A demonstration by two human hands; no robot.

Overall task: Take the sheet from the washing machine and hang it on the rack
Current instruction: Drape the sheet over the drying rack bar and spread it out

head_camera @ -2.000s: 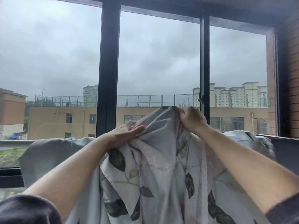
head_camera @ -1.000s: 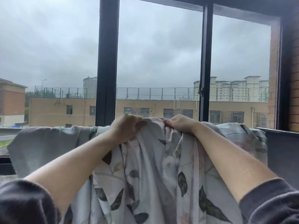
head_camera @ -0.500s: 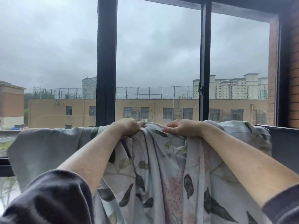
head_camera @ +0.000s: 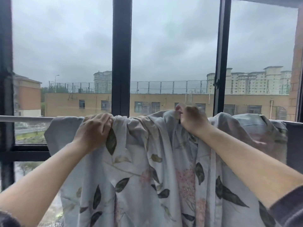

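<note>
Grey leaf-and-flower sheet (head_camera: 139, 177) hangs bunched over the white rack rail (head_camera: 24, 118), whose bare end shows at nine o'clock.

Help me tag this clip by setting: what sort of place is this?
Probably an enclosed balcony on an upper floor: a drying rail carries the floral sheet, dark-framed windows stand behind it, and a neighbouring building's roof sits near eye level.

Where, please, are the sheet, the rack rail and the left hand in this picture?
sheet (head_camera: 136, 169), head view, on its hanging leaf-printed front.
rack rail (head_camera: 29, 118), head view, on the bare white stretch left of the sheet.
left hand (head_camera: 94, 130), head view, on the back of the hand.
</note>
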